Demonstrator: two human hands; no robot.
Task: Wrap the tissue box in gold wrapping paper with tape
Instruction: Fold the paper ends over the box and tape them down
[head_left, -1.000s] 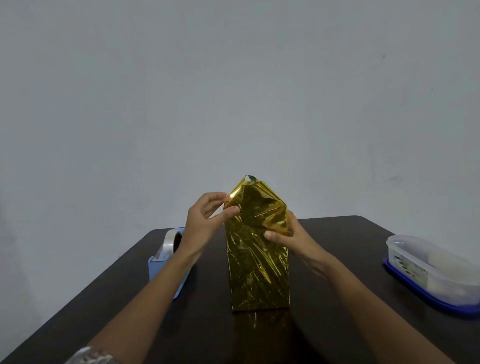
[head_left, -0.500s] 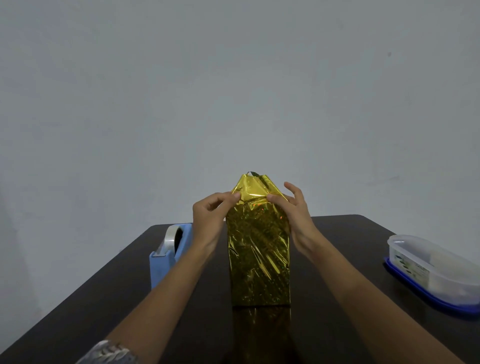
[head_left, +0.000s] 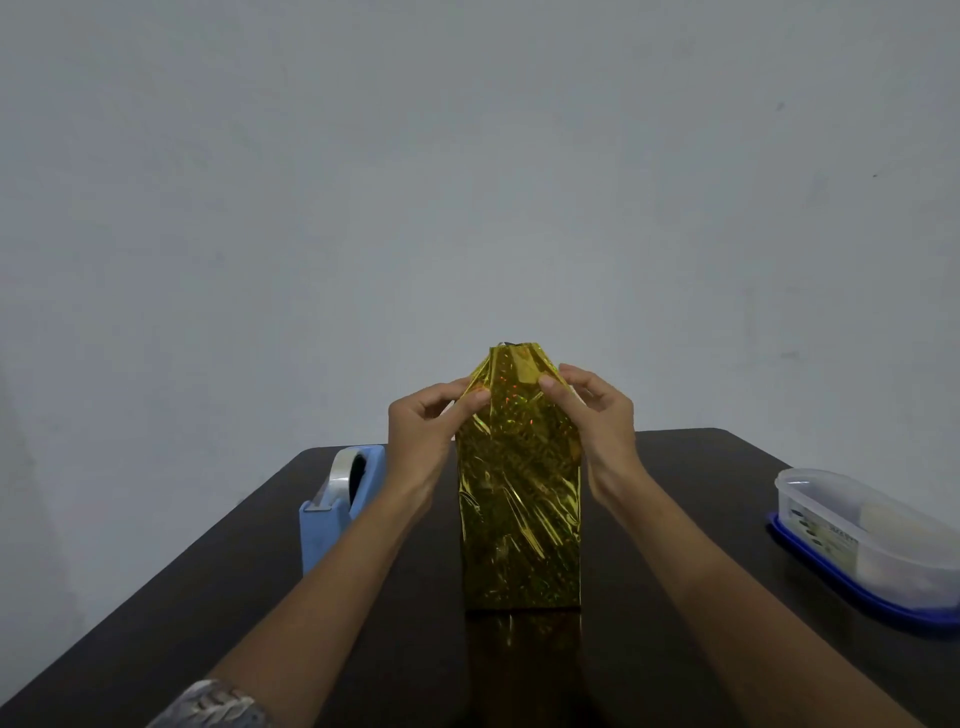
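The tissue box (head_left: 519, 509) stands on end in the middle of the dark table (head_left: 675, 467), covered in shiny gold wrapping paper. The paper narrows to a loose, tapered top above the box. My left hand (head_left: 423, 428) pinches the paper at the upper left corner, thumb and fingers pressed on the fold. My right hand (head_left: 597, 415) pinches the upper right corner the same way. A blue tape dispenser (head_left: 337, 499) with a roll of clear tape sits to the left, just behind my left wrist.
A clear plastic container (head_left: 862, 535) on a blue lid lies at the table's right edge. A plain grey wall stands behind the table. A metal watch band (head_left: 213, 706) shows on my left wrist at the bottom.
Both hands rose from the box's sides to its top corners and now press the paper inward. The top flap has gone from a crumpled peak to a flatter, narrower fold.
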